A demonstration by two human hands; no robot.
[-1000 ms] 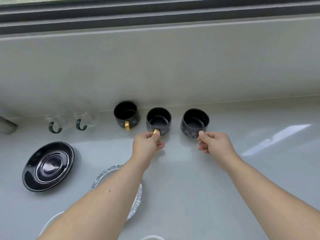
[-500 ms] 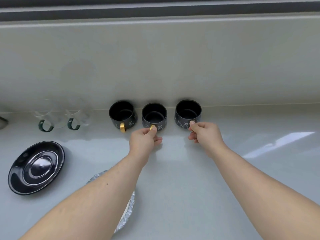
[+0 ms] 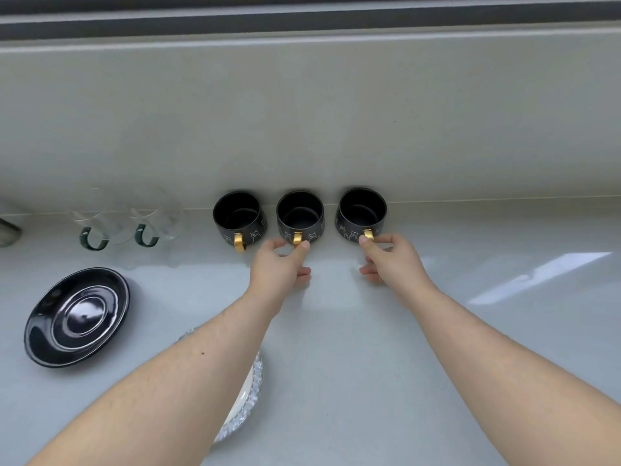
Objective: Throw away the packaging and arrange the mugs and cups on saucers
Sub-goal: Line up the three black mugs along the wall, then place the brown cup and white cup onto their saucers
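Three black mugs stand in a row at the far edge of the table (image 3: 336, 381). The left hand (image 3: 275, 267) pinches the middle mug's (image 3: 300, 215) gold handle, the right hand (image 3: 393, 260) pinches the right mug's (image 3: 362, 211). A black saucer (image 3: 76, 317) lies near left.

Three black mugs (image 3: 300, 216) stand close together against the back wall (image 3: 302, 129), with narrow gaps between them. Bare surface (image 3: 487, 331) lies open to their right and front. A black saucer (image 3: 76, 317) and glass cups (image 3: 127, 220) crowd the left.
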